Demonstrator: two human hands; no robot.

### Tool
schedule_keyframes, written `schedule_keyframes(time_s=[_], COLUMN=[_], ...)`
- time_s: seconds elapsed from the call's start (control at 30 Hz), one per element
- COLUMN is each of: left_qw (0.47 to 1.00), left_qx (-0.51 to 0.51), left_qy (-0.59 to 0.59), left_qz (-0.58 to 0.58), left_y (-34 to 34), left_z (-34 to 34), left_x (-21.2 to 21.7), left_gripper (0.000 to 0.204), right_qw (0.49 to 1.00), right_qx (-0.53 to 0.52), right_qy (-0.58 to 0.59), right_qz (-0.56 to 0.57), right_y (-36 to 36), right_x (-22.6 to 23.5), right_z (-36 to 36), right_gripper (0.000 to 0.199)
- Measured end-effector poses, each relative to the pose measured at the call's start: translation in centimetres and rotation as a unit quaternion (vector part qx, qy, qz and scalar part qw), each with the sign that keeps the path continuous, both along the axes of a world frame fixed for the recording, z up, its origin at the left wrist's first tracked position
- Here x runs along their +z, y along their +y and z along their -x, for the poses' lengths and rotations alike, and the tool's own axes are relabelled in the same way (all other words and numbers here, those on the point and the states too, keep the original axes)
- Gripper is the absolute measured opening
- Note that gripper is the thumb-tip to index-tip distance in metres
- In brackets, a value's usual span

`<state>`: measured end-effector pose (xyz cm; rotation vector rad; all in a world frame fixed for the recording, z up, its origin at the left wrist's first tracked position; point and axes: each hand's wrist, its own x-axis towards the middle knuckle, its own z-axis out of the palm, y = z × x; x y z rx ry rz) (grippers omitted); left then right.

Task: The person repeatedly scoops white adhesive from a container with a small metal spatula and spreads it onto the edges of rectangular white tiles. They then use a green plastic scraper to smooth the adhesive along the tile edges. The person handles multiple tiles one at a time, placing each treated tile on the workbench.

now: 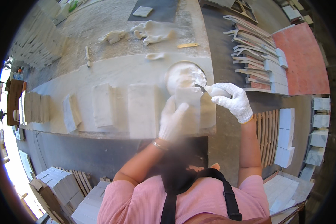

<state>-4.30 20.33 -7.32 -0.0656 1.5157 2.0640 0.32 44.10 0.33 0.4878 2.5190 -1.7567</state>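
Note:
Both my hands wear white knit gloves. My left hand [171, 117] grips a pale marble tile [189, 99] by its left side, thumb across its face. My right hand [233, 100] is closed around a small white squeeze bottle [216, 91]. Its narrow tip points left, close to the tile's upper right corner; I cannot tell whether they touch. Just beyond the tile lies a round dish [168, 80] heaped with white powder [185, 74]. The tile hides the dish's near edge.
Marble pieces [142, 108] lie along the table [89, 82] to the left. Crumpled white cloths [151, 31] and a yellow strip [187, 45] lie beyond. Stacked tiles [37, 39] stand far left. Pale strips [252, 48] rest on a red surface [300, 59] at right.

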Motion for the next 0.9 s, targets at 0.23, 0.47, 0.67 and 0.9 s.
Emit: schedule_keyframes(time_s=[0.23, 0.47, 0.67, 0.9], left_qw=[1.0, 1.0, 1.0, 1.0], left_qx=[-0.002, -0.008, -0.01, -0.004], left_qy=[-0.013, -0.003, -0.001, 0.002], left_qz=[-0.003, 0.018, -0.005, -0.001], left_y=[0.0, 0.0, -0.1, -0.1], left_z=[0.1, 0.1, 0.2, 0.1], left_x=[-0.1, 0.1, -0.5, -0.8], left_gripper=[0.054, 0.053, 0.056, 0.056], right_qw=[0.999, 0.996, 0.994, 0.991], right_qx=[0.023, 0.024, 0.023, 0.03], right_qy=[0.009, -0.011, -0.021, -0.018], right_qz=[-0.045, -0.086, -0.101, -0.128], right_y=[-0.5, -1.0, -1.2, -1.2], right_x=[1.0, 1.4, 1.5, 1.7], right_z=[0.0, 0.5, 0.8, 1.0], right_gripper=[0.025, 0.024, 0.023, 0.023])
